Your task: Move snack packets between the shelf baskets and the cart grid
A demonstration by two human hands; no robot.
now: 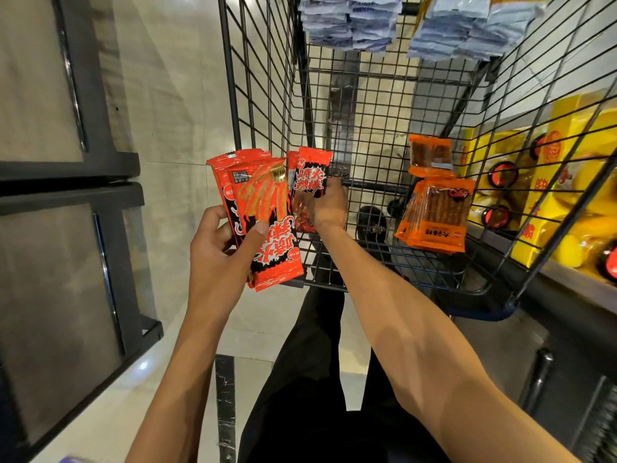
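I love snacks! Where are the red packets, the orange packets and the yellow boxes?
red packets (pixel 271 198): head view, front wrapper's middle.
orange packets (pixel 437 207): head view, front packet's clear window.
yellow boxes (pixel 575 117): head view, a bare yellow side.

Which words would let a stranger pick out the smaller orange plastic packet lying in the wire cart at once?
Start at the black wire cart. On the right of its floor lies a stack of large orange plastic packets; the smaller orange plastic packet lies just beyond it. It is shorter and squarer than those, with a dark window across its middle.
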